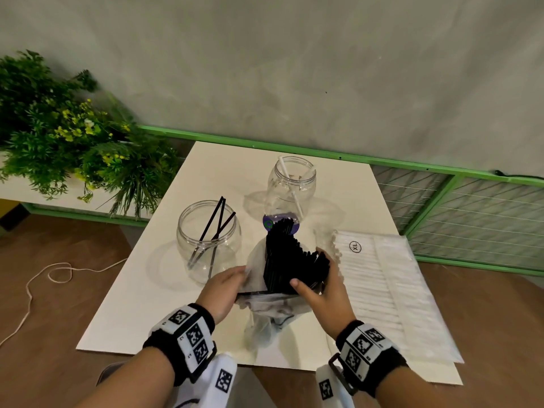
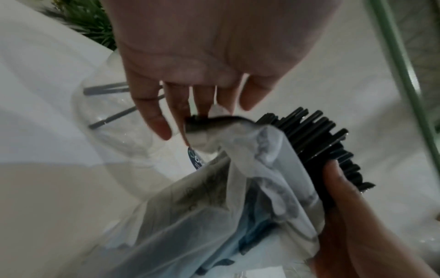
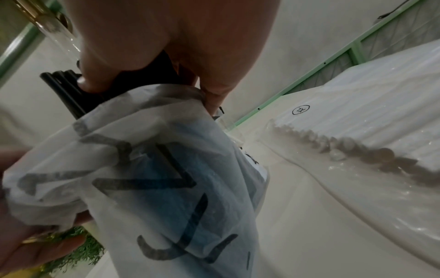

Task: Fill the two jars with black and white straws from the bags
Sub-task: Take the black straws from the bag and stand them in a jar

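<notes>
Black straws (image 1: 291,260): thick bundle, matte, ends staggered like steps, standing tilted out of the mouth of a translucent white plastic bag (image 1: 265,316) with dark printed lettering. Bag crumpled, lower part slumped on the white counter (image 1: 141,313) near its front edge, between the two hands.

Right hand (image 1: 321,293): wrapped round the bundle from the right, thumb across the front of the straws, fingers (image 3: 214,94) curled behind; right wrist view shows the straw ends (image 3: 62,88) poking out past the thumb just above the bag's rim. Firm grip on the bundle.

Left hand (image 1: 223,290): at the bag's left rim. Left wrist view shows the middle fingers (image 2: 204,101) pinching a fold of the bag's edge (image 2: 214,122); the index finger hangs straight and free.

Left jar (image 1: 209,234): clear plastic, wide mouth, upright, just beyond the left hand. Holds a few black straws (image 1: 215,219) leaning crosswise, tips past the rim.

Far jar (image 1: 291,187): same kind, upright, behind the bundle. One white straw (image 1: 290,184) leaning inside it, with possibly another; hard to tell through the clear wall.

Bag of white straws (image 1: 382,278): flat clear pack marked "XL", lying on the counter's right side, just right of the right hand, its near end overhanging the counter's edge.

Beyond: green metal frame (image 1: 294,147), grey wall, leafy plant with yellow flowers (image 1: 64,134) at left, thin cord (image 1: 44,278) on the wooden floor.
</notes>
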### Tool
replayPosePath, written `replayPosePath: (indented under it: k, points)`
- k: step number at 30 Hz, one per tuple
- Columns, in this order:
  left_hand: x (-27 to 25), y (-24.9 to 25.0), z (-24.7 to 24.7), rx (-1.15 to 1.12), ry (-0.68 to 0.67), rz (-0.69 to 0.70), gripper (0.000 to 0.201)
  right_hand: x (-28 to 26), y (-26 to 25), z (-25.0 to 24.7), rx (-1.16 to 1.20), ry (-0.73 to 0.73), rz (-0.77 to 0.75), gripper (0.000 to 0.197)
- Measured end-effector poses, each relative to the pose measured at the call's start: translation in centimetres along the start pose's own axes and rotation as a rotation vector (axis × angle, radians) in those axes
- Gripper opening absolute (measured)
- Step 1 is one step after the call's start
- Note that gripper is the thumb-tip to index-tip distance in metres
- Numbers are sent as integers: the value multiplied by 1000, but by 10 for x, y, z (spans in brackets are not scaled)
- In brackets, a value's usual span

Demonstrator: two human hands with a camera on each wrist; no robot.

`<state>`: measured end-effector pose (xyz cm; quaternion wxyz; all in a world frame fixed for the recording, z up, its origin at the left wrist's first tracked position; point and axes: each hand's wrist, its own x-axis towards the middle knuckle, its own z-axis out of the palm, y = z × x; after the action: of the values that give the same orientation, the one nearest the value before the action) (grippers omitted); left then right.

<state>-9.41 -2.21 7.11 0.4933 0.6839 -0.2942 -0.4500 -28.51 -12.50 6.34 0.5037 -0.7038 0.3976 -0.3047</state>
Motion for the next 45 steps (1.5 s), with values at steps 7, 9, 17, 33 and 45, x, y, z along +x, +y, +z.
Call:
replayPosePath:
  k: [7,9,17,33,45]
  points:
    - [-2,1,14,609,-163,154,65,-1,11,1,-156,-147,-95,111]
    - [9,-8,18,800,-128,148,51,4,12,-5,-290,-238,-115,123]
    - [24,-26,22,694,-179,81,26,36,31,-21,-475,-416,111,121]
    - [-45,-34,-61,-64,-52,-43,41,2,-13,55,-192,-758,140,49]
    - [-73,-27,-210,96,-64,60,69,27,-66,192,-208,-722,-29,71]
